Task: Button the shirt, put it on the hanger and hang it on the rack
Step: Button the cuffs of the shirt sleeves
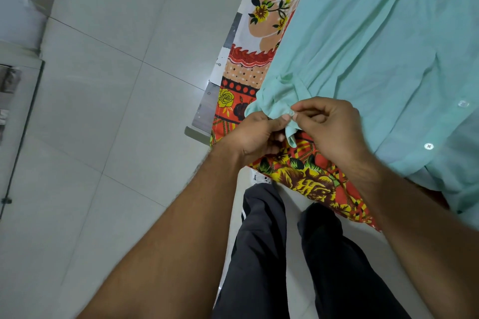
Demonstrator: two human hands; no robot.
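Observation:
A mint-green shirt (368, 41) lies spread on a bed covered by a floral sheet (261, 13). Its sleeve cuff (274, 109) is bunched at the bed's edge. My left hand (255, 134) grips the cuff fabric from below, thumb on top. My right hand (329, 127) pinches the cuff beside a small clear button (291, 112). Two white buttons (429, 146) show on the shirt's front placket at the right. No hanger or rack is in view.
Pale tiled floor (108, 111) fills the left half. A grey bed frame edge (207, 109) runs along the sheet. My legs in dark trousers (261, 241) stand close to the bed. A white cabinet (15, 116) stands at the far left.

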